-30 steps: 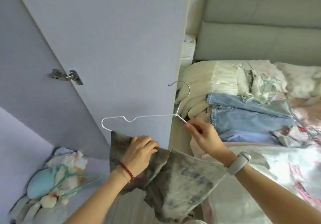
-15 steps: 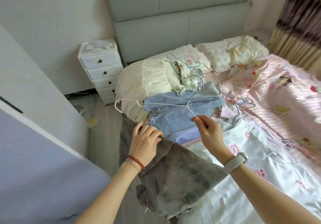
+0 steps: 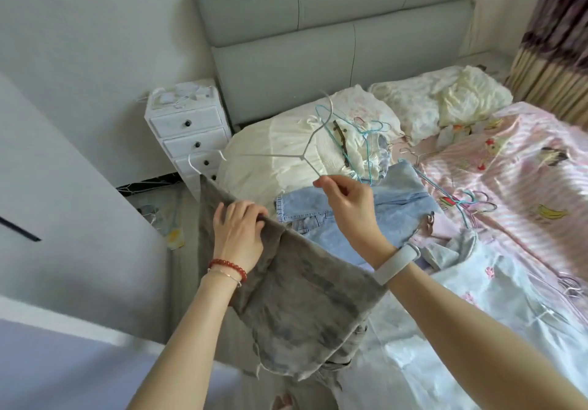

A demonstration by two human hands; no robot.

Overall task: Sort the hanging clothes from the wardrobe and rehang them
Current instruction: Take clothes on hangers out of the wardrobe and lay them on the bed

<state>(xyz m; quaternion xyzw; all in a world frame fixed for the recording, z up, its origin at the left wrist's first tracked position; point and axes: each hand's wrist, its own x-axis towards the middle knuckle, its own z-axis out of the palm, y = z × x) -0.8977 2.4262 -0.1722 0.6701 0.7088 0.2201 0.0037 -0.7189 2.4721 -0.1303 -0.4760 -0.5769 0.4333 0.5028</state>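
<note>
my left hand (image 3: 237, 234) grips the grey trousers' (image 3: 299, 301) fold over the white wire hanger (image 3: 286, 154), steadying them by the bed's (image 3: 477, 298) edge; my right hand (image 3: 345, 201) pinches its sloping arm to keep it level.

Left hand (image 3: 239, 233) grips with curled fingers; right hand (image 3: 346, 201) is raised, its fingers pinched
</note>
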